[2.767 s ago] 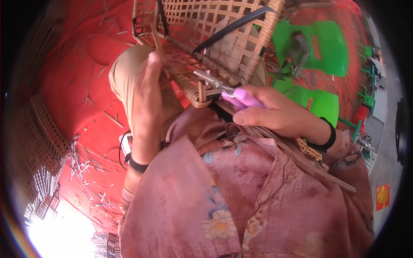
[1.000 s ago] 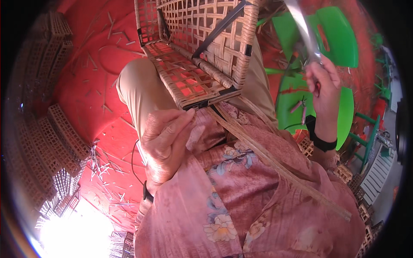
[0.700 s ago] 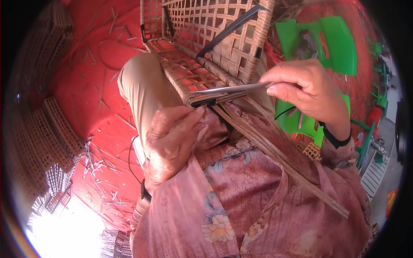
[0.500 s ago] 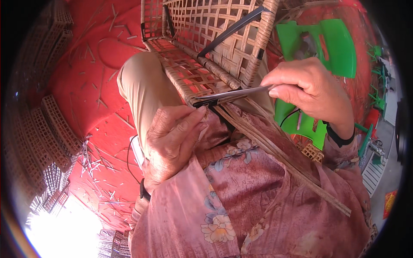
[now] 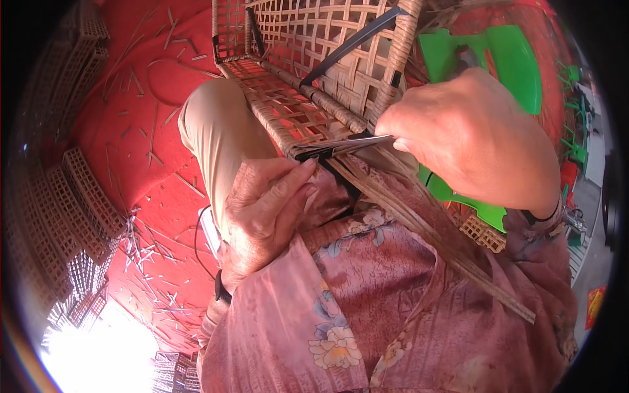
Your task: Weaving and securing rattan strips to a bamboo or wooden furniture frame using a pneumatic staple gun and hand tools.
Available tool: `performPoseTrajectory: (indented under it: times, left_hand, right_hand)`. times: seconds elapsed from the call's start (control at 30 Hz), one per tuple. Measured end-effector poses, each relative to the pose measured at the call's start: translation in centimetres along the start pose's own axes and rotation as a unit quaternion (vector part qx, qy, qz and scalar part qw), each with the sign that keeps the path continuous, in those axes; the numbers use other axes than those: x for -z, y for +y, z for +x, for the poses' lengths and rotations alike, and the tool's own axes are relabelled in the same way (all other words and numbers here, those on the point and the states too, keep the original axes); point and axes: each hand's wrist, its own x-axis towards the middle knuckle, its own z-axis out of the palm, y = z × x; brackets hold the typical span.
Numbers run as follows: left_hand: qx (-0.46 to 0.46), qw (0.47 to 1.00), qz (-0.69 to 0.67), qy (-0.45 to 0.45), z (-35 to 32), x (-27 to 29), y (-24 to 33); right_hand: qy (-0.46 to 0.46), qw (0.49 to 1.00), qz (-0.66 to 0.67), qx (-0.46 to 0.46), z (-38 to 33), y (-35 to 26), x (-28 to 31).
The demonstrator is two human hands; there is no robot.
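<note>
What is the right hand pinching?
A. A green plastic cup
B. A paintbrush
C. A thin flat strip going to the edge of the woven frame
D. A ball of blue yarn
C: the right hand pinches a thin flat strip that runs to the edge of the woven frame, where the left hand meets it with its fingertips.
</note>
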Motion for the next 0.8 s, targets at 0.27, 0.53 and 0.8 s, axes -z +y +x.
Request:
performPoseTrajectory:
  times: [0.27, 0.53, 0.8]
  left_hand:
    - [0.003, 0.999, -0.037, 0.022, 0.0, -0.6, -0.5]
    - [0.031, 0.997, -0.052, 0.049, -0.2, -0.8, -0.6]
    - [0.223, 0.945, -0.227, 0.072, 0.0, -1.7, -0.4]
  right_hand:
    - [-0.029, 0.980, -0.198, -0.017, -1.1, -6.6, -1.2]
    - [0.038, 0.969, -0.244, -0.016, -1.2, -7.1, -2.8]
    - [0.059, 0.994, -0.045, 0.083, 1.6, -2.3, -0.9]
